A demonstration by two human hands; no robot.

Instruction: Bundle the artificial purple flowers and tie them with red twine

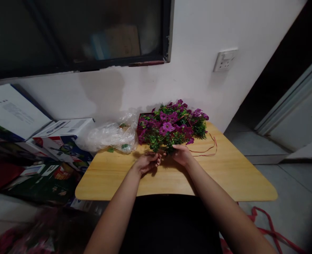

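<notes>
A bunch of purple flowers point(167, 127) with green leaves is held low over the wooden table, its blooms pointing away from me. My right hand point(181, 154) is closed on its lower right side, thumb on top of the leaves. At the stem ends, the fingers of my left hand point(148, 163) are curled in a pinch; the exact grip is partly hidden. Just behind the bunch stands a dark red box point(142, 118) with more greenery in it. Further purple flowers point(199, 114) lie to the right, overlapping the box.
Crumpled clear plastic wrap point(105, 137) lies at the table's point(113, 183) left rear. Thin red string point(214, 143) rests on the right. Printed cartons point(63, 128) are stacked left of the table. Red ribbon point(271, 225) trails over the floor. The wall rises directly behind.
</notes>
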